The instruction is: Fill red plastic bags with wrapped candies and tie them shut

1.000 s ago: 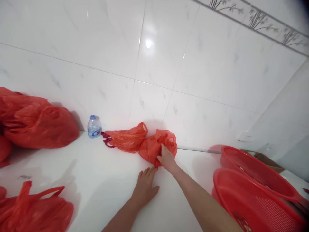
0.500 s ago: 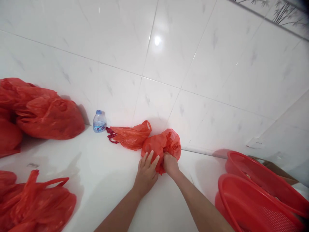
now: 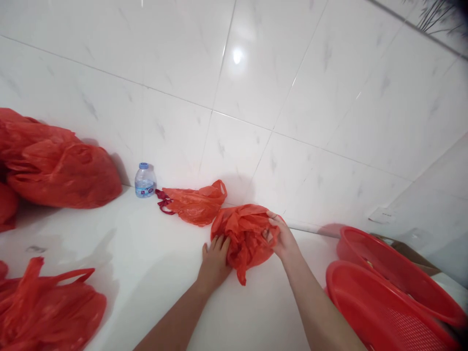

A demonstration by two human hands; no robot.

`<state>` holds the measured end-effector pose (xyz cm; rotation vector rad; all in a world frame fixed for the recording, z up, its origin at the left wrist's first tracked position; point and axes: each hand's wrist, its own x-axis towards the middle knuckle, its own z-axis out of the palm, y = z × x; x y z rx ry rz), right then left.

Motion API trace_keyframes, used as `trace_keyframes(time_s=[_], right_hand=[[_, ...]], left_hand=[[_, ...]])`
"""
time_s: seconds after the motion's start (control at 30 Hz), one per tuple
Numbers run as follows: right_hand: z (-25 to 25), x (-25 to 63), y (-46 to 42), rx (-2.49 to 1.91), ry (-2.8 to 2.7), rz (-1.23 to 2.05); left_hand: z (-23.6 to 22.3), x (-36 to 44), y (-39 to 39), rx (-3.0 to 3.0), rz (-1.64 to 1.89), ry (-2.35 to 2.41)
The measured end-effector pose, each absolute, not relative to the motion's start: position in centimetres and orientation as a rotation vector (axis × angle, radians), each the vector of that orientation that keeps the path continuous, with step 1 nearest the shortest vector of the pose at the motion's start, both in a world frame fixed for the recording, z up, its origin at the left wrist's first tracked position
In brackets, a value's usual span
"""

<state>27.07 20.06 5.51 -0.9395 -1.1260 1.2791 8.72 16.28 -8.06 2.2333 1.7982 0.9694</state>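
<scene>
The bag (image 3: 243, 224) looks floppy, easiest held by its rim. Right hand (image 3: 287, 240) curls round plastic; left hand (image 3: 213, 265), half open, touches it.

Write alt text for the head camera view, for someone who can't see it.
Two bare hands, left and right, handle a crumpled red plastic bag on a white table. A flattened red bag and a small water bottle lie to its left, fuller red bags farther left, red baskets at right.

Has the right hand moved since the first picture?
Yes. Against the crossing tile seams on the wall, the right hand has moved to the right, over to the right side of the crumpled red bag.
</scene>
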Motion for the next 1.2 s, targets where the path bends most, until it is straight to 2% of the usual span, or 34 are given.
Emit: trace_keyframes(time_s=[0.2,0.4,0.57,0.77,0.87,1.0,1.1,1.2], right_hand=[[8.8,25.5,18.7,-0.775,-1.037,1.516],[11.5,23.1,15.1,-0.901,-1.414,1.657],[15.4,25.5,14.2,-0.587,-1.176,1.294],[17.9,29.3,11.3,-0.29,-0.882,1.034],[16.7,30.2,6.8,-0.224,-0.921,0.955],[12.1,30.8,2.3,-0.386,-1.195,0.96],[7.7,30.4,1.2,-0.761,-1.61,0.939],[3.7,28.7,1.1,-1.207,-1.927,0.786]], left_hand=[[-7.7,9.1,16.2,2.227,0.997,1.842],[-6.8,9.7,15.7,2.342,1.293,1.803],[-6.4,9.8,15.5,2.336,1.268,1.77],[-6.9,9.8,16.3,2.226,1.182,1.834],[-7.0,10.3,16.7,2.302,1.264,1.676],[-6.5,11.3,16.2,2.229,1.455,1.209],[-6.3,11.5,15.6,1.888,1.508,1.039],[-6.7,10.3,15.0,1.614,1.517,1.143]])
